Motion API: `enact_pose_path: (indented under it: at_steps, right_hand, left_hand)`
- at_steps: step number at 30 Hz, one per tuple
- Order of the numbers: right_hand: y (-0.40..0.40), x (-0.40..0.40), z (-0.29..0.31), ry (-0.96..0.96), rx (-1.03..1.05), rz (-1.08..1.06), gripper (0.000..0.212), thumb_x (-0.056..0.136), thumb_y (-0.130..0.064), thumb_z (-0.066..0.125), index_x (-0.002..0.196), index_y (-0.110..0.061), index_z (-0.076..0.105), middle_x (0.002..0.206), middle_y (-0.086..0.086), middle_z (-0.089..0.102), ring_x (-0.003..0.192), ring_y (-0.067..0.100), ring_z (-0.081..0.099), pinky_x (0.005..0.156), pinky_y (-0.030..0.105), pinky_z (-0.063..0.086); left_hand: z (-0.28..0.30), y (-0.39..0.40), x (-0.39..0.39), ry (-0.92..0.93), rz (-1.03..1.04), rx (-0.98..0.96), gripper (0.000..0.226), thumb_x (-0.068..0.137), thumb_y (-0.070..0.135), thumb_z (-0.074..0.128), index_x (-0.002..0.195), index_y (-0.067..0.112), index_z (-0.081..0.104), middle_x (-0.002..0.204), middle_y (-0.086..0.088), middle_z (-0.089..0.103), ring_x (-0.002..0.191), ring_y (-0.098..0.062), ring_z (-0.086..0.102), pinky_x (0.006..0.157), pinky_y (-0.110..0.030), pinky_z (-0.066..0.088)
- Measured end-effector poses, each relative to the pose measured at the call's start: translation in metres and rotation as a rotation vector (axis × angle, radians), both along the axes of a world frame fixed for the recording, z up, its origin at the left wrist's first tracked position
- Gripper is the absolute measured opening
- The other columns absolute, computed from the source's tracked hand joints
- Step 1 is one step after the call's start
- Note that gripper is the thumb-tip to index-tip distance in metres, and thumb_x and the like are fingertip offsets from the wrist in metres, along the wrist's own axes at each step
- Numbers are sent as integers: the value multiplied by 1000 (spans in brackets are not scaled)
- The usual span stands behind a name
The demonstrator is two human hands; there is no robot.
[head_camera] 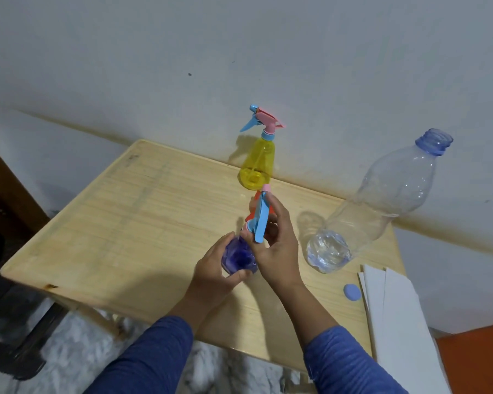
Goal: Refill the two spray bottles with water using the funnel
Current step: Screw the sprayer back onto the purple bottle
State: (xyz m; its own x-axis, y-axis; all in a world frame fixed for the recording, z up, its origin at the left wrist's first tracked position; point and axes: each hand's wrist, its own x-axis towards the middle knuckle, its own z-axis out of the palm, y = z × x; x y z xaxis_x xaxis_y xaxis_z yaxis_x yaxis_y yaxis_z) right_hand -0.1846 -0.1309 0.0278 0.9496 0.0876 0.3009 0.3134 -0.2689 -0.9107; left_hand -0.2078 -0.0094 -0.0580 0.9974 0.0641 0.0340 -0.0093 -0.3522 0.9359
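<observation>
A purple spray bottle (239, 255) stands on the wooden table (120, 223), seen from above. My left hand (214, 268) wraps around its body. My right hand (273, 243) grips its spray head (259, 220), which has a blue trigger and a red and pink top. A yellow spray bottle (258, 163) with a pink and blue head stands upright at the table's far edge by the wall. A large clear water bottle (382, 206) stands uncapped at the right, with a little water at the bottom. No funnel is in view.
A blue bottle cap (352, 292) lies near the table's right front. White sheets (396, 317) overhang the right edge. The wall runs just behind the table. A dark object stands at the left on the floor.
</observation>
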Motion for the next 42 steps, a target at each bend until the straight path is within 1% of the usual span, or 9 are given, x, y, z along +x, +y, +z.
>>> enact_pose_path:
  at_steps: [4,12,16,21,25,28,34,38,42]
  right_hand:
    - [-5,4,4,-47,-173,87,71,84,-5,67,131,-47,36,114,-13,52,103,-4,53,80,5,43]
    - [-12,8,6,-81,-308,152,67,84,-2,60,133,-43,40,122,-17,54,107,2,53,85,7,42]
    - [-7,12,2,-73,-335,110,69,82,-12,68,135,-44,38,110,3,53,97,11,50,82,9,42]
    - [-15,7,4,-87,-317,177,75,90,-7,52,136,-57,21,124,0,57,106,10,54,82,8,43]
    - [-13,9,0,-160,-360,96,59,88,-14,61,136,-42,40,115,3,59,99,5,52,83,6,39]
    - [-7,10,-3,-111,-336,74,60,83,-17,69,134,-38,46,99,8,49,91,5,46,82,4,37]
    - [-9,4,-2,-144,-313,109,63,89,-9,55,138,-42,36,118,-27,51,104,-3,51,90,15,45]
    - [-3,7,-4,-146,-334,31,59,82,-17,69,133,-38,46,102,2,54,90,3,47,81,5,39]
    - [-4,3,-3,-158,-341,91,61,88,-14,63,138,-37,38,114,0,56,97,5,50,87,8,39]
  left_hand:
    - [1,0,-1,2,-5,5,80,63,43,70,137,28,42,130,17,52,116,-4,53,89,-11,44]
    - [1,0,0,-5,12,-10,76,64,33,73,135,32,44,126,19,55,113,1,53,88,-6,41]
    - [1,0,0,-19,2,6,72,67,30,74,132,34,45,123,20,56,111,1,54,89,-15,48]
    - [1,-1,-1,-8,25,-7,80,64,35,72,138,30,41,130,18,52,115,2,51,95,-18,45]
    - [2,-2,-1,-14,20,-9,76,65,31,72,134,35,43,126,22,52,112,5,51,90,-7,41]
    - [1,-2,-1,-30,14,9,72,65,30,73,132,34,45,126,21,54,112,2,52,91,-14,45]
    - [1,-1,-2,-26,25,-6,77,64,35,72,135,32,43,126,21,53,112,4,51,91,-10,42]
    - [2,-2,-2,-45,8,-6,72,64,32,73,131,33,46,124,21,55,112,3,53,91,-13,45]
    - [1,-1,0,-45,-1,-4,73,65,33,72,133,33,45,125,20,55,111,3,53,89,-10,44]
